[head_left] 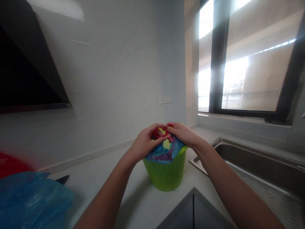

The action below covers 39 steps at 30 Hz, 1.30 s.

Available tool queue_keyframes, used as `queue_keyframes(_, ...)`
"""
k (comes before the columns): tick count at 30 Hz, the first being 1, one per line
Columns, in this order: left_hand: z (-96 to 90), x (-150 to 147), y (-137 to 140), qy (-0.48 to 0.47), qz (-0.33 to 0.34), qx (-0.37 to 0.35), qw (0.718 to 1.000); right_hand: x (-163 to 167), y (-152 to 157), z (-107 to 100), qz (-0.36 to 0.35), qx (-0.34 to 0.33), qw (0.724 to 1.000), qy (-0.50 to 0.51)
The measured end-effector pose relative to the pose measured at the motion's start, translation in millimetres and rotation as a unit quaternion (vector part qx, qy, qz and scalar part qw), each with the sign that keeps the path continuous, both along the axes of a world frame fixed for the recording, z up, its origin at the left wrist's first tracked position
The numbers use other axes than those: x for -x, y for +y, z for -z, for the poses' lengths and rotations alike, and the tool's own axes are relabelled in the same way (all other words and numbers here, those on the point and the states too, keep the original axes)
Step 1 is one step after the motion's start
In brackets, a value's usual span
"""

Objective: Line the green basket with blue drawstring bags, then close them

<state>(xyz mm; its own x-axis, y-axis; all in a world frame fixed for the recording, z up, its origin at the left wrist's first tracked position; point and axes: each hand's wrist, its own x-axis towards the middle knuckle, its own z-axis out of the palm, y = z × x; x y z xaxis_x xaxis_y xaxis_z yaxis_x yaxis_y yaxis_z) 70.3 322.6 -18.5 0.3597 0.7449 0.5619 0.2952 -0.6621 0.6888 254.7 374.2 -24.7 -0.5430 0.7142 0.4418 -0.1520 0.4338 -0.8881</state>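
Note:
A green plastic basket [164,176] with perforated sides stands upright on the white counter. Its rim is partly covered by a blue and purple plastic bag [166,155], folded over the front edge. Above the opening, my left hand [145,140] pinches a red drawstring [157,133] of the bag between thumb and fingers. My right hand [181,133] is closed on the red drawstring at the other side, close to the left. The fingertips partly hide the string, and how far the bag lines the inside cannot be made out.
A stainless steel sink [250,162] lies to the right, below a dark-framed window [252,79]. At left are a crumpled blue plastic bag [33,200] and a blurred red item [11,165]. A grey panel [178,213] juts in at the bottom. A dark hood [26,70] hangs upper left.

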Motion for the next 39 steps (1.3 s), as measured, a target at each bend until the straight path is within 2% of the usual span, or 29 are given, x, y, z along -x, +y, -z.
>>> queue_keyframes(4,1.2,1.2,4.3,0.003,-0.021,0.003,1.0,1.7,-0.7,-1.3,0.023,0.001,1.0,-0.005)
queue_keyframes(8,4.2,2.5,12.0,-0.03,-0.06,-0.006,0.998,4.7,-3.3,-2.8,0.058,0.073,0.995,0.028)
queue_keyframes(11,5.7,4.1,16.5,-0.082,-0.078,-0.01,0.993,3.4,-4.9,-2.5,0.079,0.105,0.991,0.005)
queue_keyframes(13,6.4,5.4,18.8,-0.109,-0.08,-0.003,0.991,1.4,-5.5,-1.8,0.06,0.077,0.995,-0.03)
queue_keyframes(15,6.8,6.4,20.1,-0.126,-0.079,0.003,0.989,-0.4,-5.9,-1.5,0.047,0.011,0.997,-0.06)
queue_keyframes(19,6.0,6.9,19.3,-0.148,-0.079,0.004,0.986,-1.5,-6.5,-3.6,0.087,-0.142,0.982,-0.091)
queue_keyframes(21,5.1,6.9,18.2,-0.137,-0.092,-0.008,0.986,-1.5,-6.7,-4.9,0.071,-0.184,0.976,-0.094)
queue_keyframes(23,4.5,7.1,17.9,-0.115,-0.116,-0.022,0.986,-1.6,-6.9,-5.7,0.053,-0.195,0.974,-0.101)
queue_keyframes(27,5.8,8.1,19.9,-0.091,-0.158,-0.038,0.983,-2.7,-8.5,-5.9,0.067,-0.192,0.972,-0.117)
queue_keyframes(33,8.7,5.7,14.7,-0.084,-0.174,-0.055,0.98,-4.1,-10.0,-5.8,0.044,-0.186,0.973,-0.131)
queue_keyframes(36,7.1,2.6,7.9,-0.027,-0.201,-0.11,0.973,-3.4,-7.2,-4.5,0.047,-0.177,0.976,-0.119)
queue_keyframes(39,5.6,0.8,5.7,0.029,-0.216,-0.128,0.967,-2.4,-4.6,-3.1,0.047,-0.171,0.978,-0.108)
